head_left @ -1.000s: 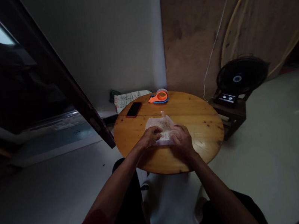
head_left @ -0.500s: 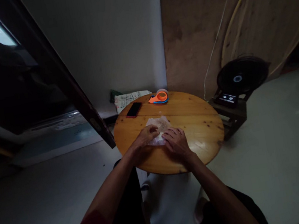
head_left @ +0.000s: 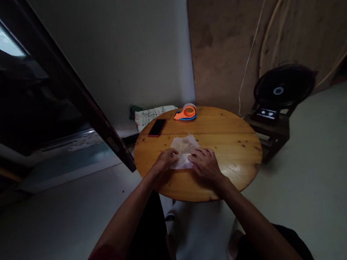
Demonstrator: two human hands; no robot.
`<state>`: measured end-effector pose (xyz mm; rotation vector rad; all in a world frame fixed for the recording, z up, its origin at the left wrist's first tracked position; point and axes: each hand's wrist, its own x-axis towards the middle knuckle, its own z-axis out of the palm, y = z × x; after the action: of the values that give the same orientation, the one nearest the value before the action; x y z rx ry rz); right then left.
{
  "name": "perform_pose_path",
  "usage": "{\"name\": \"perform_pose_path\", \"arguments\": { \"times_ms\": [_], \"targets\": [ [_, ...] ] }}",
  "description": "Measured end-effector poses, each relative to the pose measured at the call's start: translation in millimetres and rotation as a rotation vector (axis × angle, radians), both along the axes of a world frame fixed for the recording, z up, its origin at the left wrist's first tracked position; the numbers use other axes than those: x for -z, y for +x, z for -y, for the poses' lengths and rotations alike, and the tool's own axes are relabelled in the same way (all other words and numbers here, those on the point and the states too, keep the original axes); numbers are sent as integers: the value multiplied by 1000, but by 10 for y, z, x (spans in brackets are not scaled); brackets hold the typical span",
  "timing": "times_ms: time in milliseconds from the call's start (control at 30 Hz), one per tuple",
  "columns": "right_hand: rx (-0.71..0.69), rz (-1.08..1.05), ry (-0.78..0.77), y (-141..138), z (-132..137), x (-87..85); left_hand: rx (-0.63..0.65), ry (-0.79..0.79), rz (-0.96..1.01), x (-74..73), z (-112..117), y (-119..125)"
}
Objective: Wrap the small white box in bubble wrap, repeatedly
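Note:
A crumpled, translucent whitish plastic sheet (head_left: 185, 145), possibly bubble wrap, lies on a round wooden table (head_left: 227, 139). Its near part looks folded over into a brighter strip. At the left edge of the sheet, my left hand (head_left: 167, 159) has its fingers curled and the thumb close to them, gripping the border. My right hand (head_left: 205, 164) rests on the right side of the sheet with fingers spread and bent over it. What lies under the palms is hidden.
Toward the back of the table are an orange and blue tape dispenser (head_left: 186, 113) and a phone (head_left: 157, 127) with a red edge. A black fan (head_left: 281, 90) stands on a dark stool (head_left: 274, 131) at the right. Wooden boards (head_left: 223, 47) lean against the wall behind.
My left hand has slid left, from over the sheet to its left edge, uncovering more of it. The right hand stays nearly in place. The view has shifted slightly.

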<state>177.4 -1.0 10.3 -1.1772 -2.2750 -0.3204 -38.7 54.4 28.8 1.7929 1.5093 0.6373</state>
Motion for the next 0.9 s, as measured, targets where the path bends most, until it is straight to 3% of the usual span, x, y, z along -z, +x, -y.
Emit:
{"name": "perform_pose_path", "arguments": {
  "times_ms": [133, 300, 667, 900],
  "targets": [
    [-6, -7, -3, 3, -8, 4, -124, 124, -163, -111, 91, -96],
    [-24, -24, -9, 7, 1, -9, -178, -35, -237, -144, 150, -220],
    [-11, 13, 5, -15, 9, -5, -166, -317, 106, -57, 133, -107],
    [-18, 52, 64, -12, -31, 77, -120, -301, 174, -132, 112, 13]
  ]
}}
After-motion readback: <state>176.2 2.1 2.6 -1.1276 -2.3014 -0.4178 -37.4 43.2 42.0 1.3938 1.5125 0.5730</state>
